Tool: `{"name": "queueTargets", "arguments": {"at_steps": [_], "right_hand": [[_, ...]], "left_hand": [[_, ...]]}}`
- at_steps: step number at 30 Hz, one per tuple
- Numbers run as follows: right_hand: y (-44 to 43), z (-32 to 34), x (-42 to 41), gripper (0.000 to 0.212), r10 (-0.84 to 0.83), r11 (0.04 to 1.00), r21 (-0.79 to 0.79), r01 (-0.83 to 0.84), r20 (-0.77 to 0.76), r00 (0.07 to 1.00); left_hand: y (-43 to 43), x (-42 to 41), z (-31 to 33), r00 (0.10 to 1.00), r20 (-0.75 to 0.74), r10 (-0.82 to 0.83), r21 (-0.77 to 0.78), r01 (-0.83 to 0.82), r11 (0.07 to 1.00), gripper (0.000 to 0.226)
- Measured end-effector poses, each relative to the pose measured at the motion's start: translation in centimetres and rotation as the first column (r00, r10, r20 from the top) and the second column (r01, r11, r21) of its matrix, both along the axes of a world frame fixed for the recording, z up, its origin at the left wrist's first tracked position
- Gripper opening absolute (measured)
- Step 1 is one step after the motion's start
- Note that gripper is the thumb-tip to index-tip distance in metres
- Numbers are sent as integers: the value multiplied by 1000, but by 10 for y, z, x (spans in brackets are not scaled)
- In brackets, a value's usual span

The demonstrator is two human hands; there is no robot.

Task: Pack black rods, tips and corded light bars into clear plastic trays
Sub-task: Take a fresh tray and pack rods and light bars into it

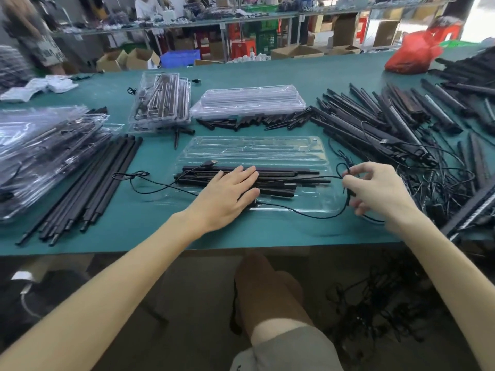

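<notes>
Packing in progress at a green bench (267, 236). An open clear tray (257, 148) lies flat in the middle, near the front edge. Its near half holds a bundle of black rods (284, 183) and light bars laid lengthwise; the far half's moulded channels are bare. A USB plug (211, 162) rests at the tray's left end, and its cord trails off onto the bench to the left.

Left grip (230, 194), a bare hand, lies flat with fingers straight, pressing down on the rods in the tray and holding nothing. Right grip (375, 188) is just past the tray's right end: thumb and forefinger pinch a looped black cord (347, 199), the other fingers loosely curled. The cord sags along the tray's near edge.

Behind the tray:
- a row of black tips (254, 121) loose on the bench
- a stack of empty clear trays (249, 100)
- to its left, a stack of closed trays (160, 103) with rods and cords inside

Far left is a big heap of packed trays (45, 145), with loose long rods (93, 188) beside it. On the right, a pile of corded light bars (388, 121) and tangled cords. A red bag (412, 54) sits at the far right, with a blue crate (179, 58) on the floor beyond. Any print on the background boxes is too blurred to read.
</notes>
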State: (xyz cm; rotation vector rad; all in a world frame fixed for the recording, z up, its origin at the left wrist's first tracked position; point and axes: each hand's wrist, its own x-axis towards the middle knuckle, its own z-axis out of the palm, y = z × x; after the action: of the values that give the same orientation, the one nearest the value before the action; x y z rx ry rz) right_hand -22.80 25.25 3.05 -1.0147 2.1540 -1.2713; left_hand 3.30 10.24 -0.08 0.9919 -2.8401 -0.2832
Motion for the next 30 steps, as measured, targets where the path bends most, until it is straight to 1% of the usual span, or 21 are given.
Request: {"name": "queueTargets", "arguments": {"at_steps": [2,3,4,5,6,7,10,12,14,16,18,20,22,25,28,30], "right_hand": [[-2,1,3,13,6,996,-86,15,246,969],[-3,3,6,11,27,989,-144,32,390,920],[-4,5,8,8,61,975,-211,64,537,841],[-6,8,10,8,109,955,-278,107,662,742],[-7,9,10,9,165,931,-336,141,735,658],[-9,9,11,10,210,915,-376,147,755,620],[-14,5,20,9,272,900,-427,85,703,657],[-17,1,28,10,254,910,-408,71,685,683],[-19,-5,35,17,220,926,-375,42,627,747],[-20,-10,41,23,202,941,-339,-18,517,832],[-23,-11,46,23,177,954,-293,-61,385,906],[-28,-11,49,20,150,959,-278,-59,319,936],[-32,-10,50,20,131,954,-299,-27,334,934],[-35,-8,48,20,104,944,-329,39,407,908],[-35,-9,46,21,134,924,-372,87,529,838],[-34,-10,44,27,155,922,-377,90,570,807]], "left_hand": [[-1,1,-1,1000,17,8,4,-8,1000,59],[-1,1,-1,1000,17,15,7,-15,1000,59],[-1,2,-1,1000,18,20,9,-20,1000,59],[-2,2,-2,1000,18,23,11,-23,1000,58],[-2,2,-3,1000,18,22,12,-22,1000,58],[-3,2,-4,1000,18,21,13,-21,1000,58],[-5,1,-2,999,30,18,13,-19,1000,57],[-3,0,-1,998,58,13,11,-14,1000,57],[1,-3,1,997,79,17,22,-18,1000,60],[4,-6,2,996,89,22,45,-26,999,70],[6,-8,3,993,113,24,48,-29,998,83],[6,-9,3,990,137,20,42,-26,999,94],[6,-9,5,991,129,19,70,-28,997,101],[3,-8,10,995,102,17,155,-33,987,111],[1,-8,13,994,113,8,202,-31,979,121],[1,-9,14,993,115,15,205,-38,978,123]]}}
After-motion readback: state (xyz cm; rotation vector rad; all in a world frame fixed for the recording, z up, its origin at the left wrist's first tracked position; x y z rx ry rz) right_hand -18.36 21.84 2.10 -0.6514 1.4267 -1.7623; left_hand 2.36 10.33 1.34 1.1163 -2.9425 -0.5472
